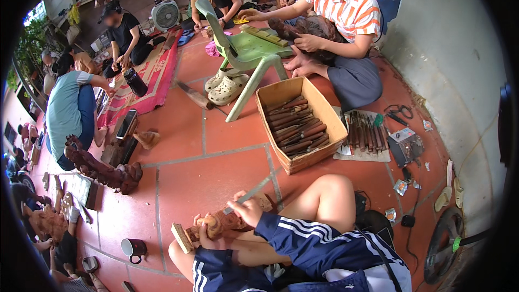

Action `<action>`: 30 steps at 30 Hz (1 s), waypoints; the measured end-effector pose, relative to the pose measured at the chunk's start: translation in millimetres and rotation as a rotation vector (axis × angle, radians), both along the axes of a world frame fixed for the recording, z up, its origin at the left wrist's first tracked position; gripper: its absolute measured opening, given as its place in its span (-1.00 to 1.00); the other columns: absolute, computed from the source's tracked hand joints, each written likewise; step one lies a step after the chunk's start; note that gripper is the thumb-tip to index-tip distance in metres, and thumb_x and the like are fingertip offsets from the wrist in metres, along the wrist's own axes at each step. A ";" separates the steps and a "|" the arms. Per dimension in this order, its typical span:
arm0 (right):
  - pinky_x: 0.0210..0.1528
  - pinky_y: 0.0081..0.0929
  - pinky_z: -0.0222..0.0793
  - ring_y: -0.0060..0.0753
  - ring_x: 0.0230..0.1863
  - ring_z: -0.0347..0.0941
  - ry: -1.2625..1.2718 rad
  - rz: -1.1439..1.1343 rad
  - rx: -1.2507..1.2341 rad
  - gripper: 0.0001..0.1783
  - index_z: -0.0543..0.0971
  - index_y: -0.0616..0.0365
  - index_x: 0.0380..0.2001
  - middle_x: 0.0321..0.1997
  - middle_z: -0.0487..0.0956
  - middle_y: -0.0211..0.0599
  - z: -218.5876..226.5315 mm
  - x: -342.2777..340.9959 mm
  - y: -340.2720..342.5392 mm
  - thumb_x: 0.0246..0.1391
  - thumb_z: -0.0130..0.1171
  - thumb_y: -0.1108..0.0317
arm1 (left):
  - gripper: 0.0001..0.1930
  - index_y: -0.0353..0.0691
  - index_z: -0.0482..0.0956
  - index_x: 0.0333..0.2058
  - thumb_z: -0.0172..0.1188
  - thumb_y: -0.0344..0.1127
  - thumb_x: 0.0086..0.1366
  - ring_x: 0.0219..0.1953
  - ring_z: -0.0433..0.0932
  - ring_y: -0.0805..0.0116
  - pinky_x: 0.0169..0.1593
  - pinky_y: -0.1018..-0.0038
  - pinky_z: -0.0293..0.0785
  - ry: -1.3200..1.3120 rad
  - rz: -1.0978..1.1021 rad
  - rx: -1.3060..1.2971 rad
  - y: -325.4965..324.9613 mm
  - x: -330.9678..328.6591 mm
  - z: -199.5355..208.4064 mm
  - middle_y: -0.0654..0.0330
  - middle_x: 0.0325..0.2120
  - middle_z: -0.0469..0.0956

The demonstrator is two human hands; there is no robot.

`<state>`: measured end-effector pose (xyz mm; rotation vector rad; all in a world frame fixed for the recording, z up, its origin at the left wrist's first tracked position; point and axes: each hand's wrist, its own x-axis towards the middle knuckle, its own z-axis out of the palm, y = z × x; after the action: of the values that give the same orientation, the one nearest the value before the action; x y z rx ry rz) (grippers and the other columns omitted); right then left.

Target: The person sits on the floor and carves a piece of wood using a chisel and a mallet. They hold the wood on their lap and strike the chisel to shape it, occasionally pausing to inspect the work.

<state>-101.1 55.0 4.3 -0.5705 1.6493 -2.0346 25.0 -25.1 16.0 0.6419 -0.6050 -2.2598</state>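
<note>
A carved wooden figure (219,223) with a pale block base (183,238) lies across my lap. My left hand (206,238) is closed around its lower part, close to the base. In my right hand (248,212) is a flat grey strip (256,188), which looks like a metal blade or file. The strip slants up and away to the right, its near end at the carving's surface. Whether its edge touches the wood I cannot tell.
Ahead stands a wooden box (275,165) of wood-handled tools, with more tools (367,132) on a sheet beside it. A green chair (248,54), clogs (229,87), a dark carving (102,168) and a mug (133,249) surround me. Other people work nearby; one (346,27) sits by the wall.
</note>
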 end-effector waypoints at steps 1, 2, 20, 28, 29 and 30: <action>-0.65 -0.69 0.10 -0.73 -0.74 0.22 0.123 0.054 0.079 -0.71 0.38 0.16 -0.69 -0.79 0.32 -0.52 15.7 3.6 1.5 -0.01 0.08 0.26 | -0.67 0.01 0.21 -0.05 -0.07 -0.33 0.17 -0.08 0.34 0.20 -0.02 0.28 0.30 -0.004 0.007 0.008 0.0 1.8 0.4 0.05 -0.13 0.34; -0.63 -0.69 0.13 -0.74 -0.73 0.24 0.538 -0.120 0.049 -0.72 0.37 0.16 -0.66 -0.78 0.33 -0.53 19.5 6.9 -4.4 -0.01 0.07 0.23 | -0.67 0.01 0.21 -0.05 -0.07 -0.33 0.17 -0.08 0.33 0.20 -0.02 0.28 0.30 -0.011 0.002 -0.013 0.7 3.2 0.8 0.05 -0.14 0.34; -0.69 -0.67 0.19 -0.69 -0.72 0.30 0.059 -0.161 -0.078 -0.83 0.38 0.15 -0.49 -0.76 0.36 -0.50 -16.6 8.0 -0.9 0.05 -0.02 0.29 | -0.60 0.03 0.18 0.02 -0.06 -0.26 0.17 -0.14 0.38 0.23 -0.18 0.32 0.42 0.019 -0.031 -0.060 -14.9 9.8 -51.1 0.07 -0.10 0.33; -0.64 -0.73 0.14 -0.69 -0.74 0.26 0.254 0.094 -0.034 -0.88 0.34 0.19 -0.45 -0.74 0.38 -0.47 18.1 12.4 -8.5 0.04 -0.03 0.37 | -0.64 -0.04 0.21 -0.03 -0.07 -0.28 0.16 -0.03 0.31 0.18 0.04 0.25 0.25 -0.043 -0.021 -0.103 -7.2 7.1 -17.6 0.04 -0.11 0.32; -0.65 -0.73 0.14 -0.68 -0.74 0.27 0.208 0.091 -0.004 -0.89 0.34 0.20 -0.45 -0.74 0.38 -0.46 14.4 11.2 -6.7 0.04 -0.04 0.38 | -0.64 -0.03 0.21 -0.03 -0.07 -0.28 0.16 -0.02 0.30 0.17 0.05 0.23 0.24 -0.037 -0.025 -0.096 -7.0 5.7 -18.3 0.03 -0.10 0.32; -0.65 -0.73 0.13 -0.68 -0.73 0.27 0.163 0.087 0.024 -0.89 0.34 0.20 -0.46 -0.74 0.38 -0.45 8.0 9.4 -3.2 0.04 -0.04 0.38 | -0.64 -0.02 0.21 -0.03 -0.07 -0.28 0.16 -0.02 0.30 0.16 0.05 0.22 0.24 -0.031 -0.030 -0.090 -6.6 4.4 -18.4 0.03 -0.09 0.32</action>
<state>-91.7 51.8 12.3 -0.8037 1.7066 -1.9474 29.4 -31.7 -2.4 0.6277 -0.7315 -2.2400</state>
